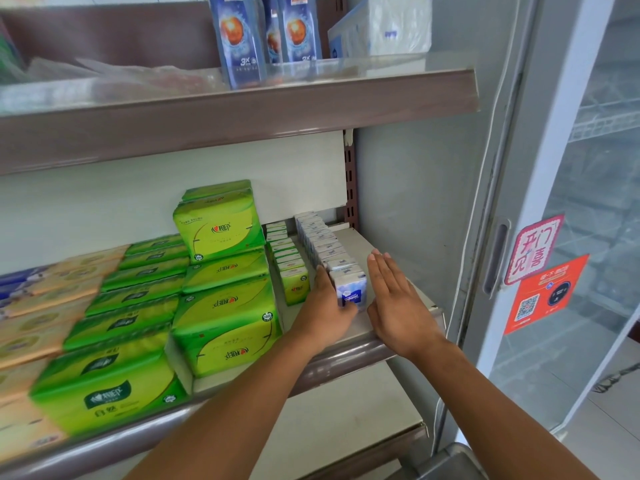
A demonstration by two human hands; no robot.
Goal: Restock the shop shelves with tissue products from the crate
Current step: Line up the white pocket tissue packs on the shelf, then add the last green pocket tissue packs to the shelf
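Note:
A row of small white and blue tissue packs [325,249] runs front to back at the right end of the middle shelf [349,355]. My left hand [323,306] lies against the left side of the front pack [350,289], thumb under its front face. My right hand [393,299] is flat with straight fingers just right of the row, a small gap between it and the packs. A row of small green tissue packs [289,263] stands to the left of the white row.
Large green tissue bundles [221,282] and orange ones [38,317] fill the shelf to the left. The upper shelf [242,116] holds blue bottles [239,36] and a white pack. A glass fridge door [571,237] with stickers stands at the right. A grey crate corner [446,462] shows below.

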